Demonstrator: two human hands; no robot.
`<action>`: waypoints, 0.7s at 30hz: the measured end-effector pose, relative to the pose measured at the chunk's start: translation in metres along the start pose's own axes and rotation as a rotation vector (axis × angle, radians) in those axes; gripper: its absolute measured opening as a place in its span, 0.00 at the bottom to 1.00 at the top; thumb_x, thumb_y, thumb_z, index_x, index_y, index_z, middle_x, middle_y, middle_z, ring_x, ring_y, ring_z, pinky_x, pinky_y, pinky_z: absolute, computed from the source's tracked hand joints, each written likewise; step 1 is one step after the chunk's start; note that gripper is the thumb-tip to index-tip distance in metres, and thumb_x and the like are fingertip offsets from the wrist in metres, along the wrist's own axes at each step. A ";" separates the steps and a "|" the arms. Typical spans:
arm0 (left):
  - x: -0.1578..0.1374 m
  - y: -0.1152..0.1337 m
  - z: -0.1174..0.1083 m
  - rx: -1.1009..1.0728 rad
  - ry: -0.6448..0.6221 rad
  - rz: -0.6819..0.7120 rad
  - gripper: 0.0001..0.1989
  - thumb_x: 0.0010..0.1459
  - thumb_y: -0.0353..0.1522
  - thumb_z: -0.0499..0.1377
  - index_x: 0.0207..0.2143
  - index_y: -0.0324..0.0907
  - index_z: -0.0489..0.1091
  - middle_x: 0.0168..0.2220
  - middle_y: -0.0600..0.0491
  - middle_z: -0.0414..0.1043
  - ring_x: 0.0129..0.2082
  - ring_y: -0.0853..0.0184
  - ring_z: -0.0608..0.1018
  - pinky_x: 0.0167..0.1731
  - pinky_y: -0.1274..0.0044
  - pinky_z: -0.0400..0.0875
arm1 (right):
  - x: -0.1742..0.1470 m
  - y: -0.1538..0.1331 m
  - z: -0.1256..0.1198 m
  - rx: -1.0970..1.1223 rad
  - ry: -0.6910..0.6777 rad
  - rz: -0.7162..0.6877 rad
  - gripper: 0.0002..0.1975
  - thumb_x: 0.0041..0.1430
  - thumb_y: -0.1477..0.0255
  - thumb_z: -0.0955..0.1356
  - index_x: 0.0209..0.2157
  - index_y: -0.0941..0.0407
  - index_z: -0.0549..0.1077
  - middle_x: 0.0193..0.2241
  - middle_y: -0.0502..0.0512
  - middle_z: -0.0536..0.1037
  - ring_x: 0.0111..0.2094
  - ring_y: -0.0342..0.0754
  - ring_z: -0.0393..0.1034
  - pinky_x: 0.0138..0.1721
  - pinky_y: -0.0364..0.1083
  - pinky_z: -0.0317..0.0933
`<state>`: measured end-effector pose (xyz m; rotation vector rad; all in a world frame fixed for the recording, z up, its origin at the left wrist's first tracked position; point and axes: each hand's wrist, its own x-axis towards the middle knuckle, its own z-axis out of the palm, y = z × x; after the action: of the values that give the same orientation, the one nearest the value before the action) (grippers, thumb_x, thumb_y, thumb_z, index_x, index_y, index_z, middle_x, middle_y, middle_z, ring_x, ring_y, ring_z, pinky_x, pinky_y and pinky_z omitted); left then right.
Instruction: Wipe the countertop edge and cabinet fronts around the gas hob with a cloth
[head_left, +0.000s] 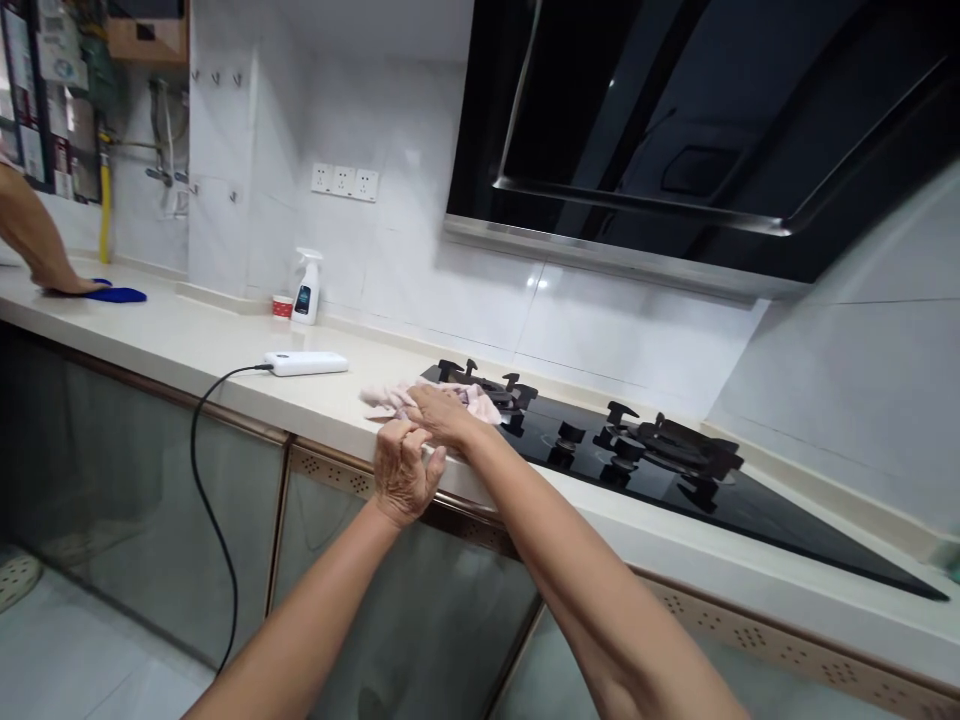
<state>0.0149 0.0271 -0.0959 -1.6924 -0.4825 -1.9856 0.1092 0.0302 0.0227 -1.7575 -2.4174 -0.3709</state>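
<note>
A pale pink patterned cloth [480, 402] lies bunched on the counter and over the near left corner of the black gas hob [559, 425]. My right hand [442, 412] presses down on this cloth, its fingers closed into the folds. Just below, at the counter's front edge, is my left hand [405, 470] with its fingers curled and thumb apart. Its fingertips are hidden, so what they grip, cloth or edge, cannot be made out. Dark pan supports [480, 385] stand right beside the cloth.
A white power bank [307, 363] with a black cable [196, 440] lies left of the cloth. Against the wall are a spray bottle [306, 288] and a small red container [282, 307]. Another person's hand [64, 282] rests on a blue cloth [116, 293]. A range hood [637, 130] hangs above.
</note>
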 end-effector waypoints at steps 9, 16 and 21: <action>0.000 -0.014 -0.007 -0.018 -0.076 0.128 0.13 0.63 0.32 0.57 0.50 0.44 0.62 0.45 0.46 0.65 0.47 0.59 0.69 0.48 0.66 0.67 | -0.057 0.011 -0.001 0.121 0.176 -0.085 0.16 0.69 0.62 0.60 0.50 0.55 0.71 0.49 0.58 0.75 0.49 0.52 0.67 0.49 0.49 0.57; 0.005 -0.017 -0.009 0.019 -0.167 0.113 0.12 0.64 0.33 0.56 0.49 0.43 0.62 0.44 0.45 0.65 0.44 0.57 0.69 0.45 0.65 0.68 | -0.191 0.073 -0.018 0.142 0.255 0.146 0.25 0.69 0.54 0.55 0.61 0.44 0.68 0.60 0.50 0.71 0.56 0.54 0.67 0.54 0.51 0.60; 0.009 -0.014 -0.010 0.069 -0.205 0.094 0.08 0.63 0.32 0.56 0.44 0.42 0.65 0.41 0.45 0.67 0.42 0.57 0.70 0.44 0.65 0.67 | -0.302 0.136 -0.023 -0.109 0.312 0.544 0.29 0.68 0.54 0.53 0.63 0.48 0.66 0.60 0.55 0.71 0.57 0.58 0.68 0.51 0.54 0.66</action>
<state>-0.0028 0.0321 -0.0887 -1.8495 -0.5260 -1.7187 0.3316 -0.2134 -0.0136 -2.1179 -1.6568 -0.6523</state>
